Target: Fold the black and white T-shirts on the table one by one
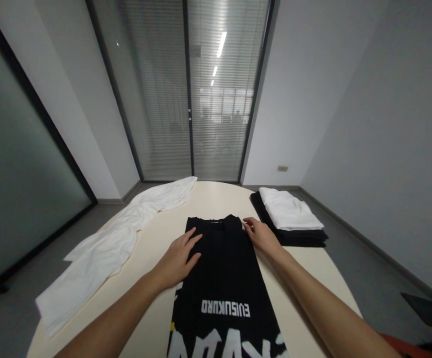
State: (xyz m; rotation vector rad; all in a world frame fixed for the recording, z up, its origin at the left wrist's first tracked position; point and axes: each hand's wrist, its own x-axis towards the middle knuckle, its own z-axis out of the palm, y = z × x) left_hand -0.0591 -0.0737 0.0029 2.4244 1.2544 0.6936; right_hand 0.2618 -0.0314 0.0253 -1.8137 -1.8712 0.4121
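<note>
Head view showing a black T-shirt [223,268] lying lengthwise down the middle of the bench [216,199], folded in to a long strip, collar at the far end, white lettering toward the near edge. Pressing on its left part with the left hand [180,258], palm down, fingers spread, grip open. Touching the far right corner beside the collar with the right hand [263,237], fingertips curling at the hem; grip there impossible to tell, pinching cloth or merely lying on it.

Judging the handling: anchoring with the flat palm, smoothing from the middle outward, squaring both long edges, avoiding dragging the strip askew.

Lying loose to the left, well apart, a long white garment [115,243]. Sitting to the right, near that hand but not touching it, a folded stack [298,237], white on black.
</note>
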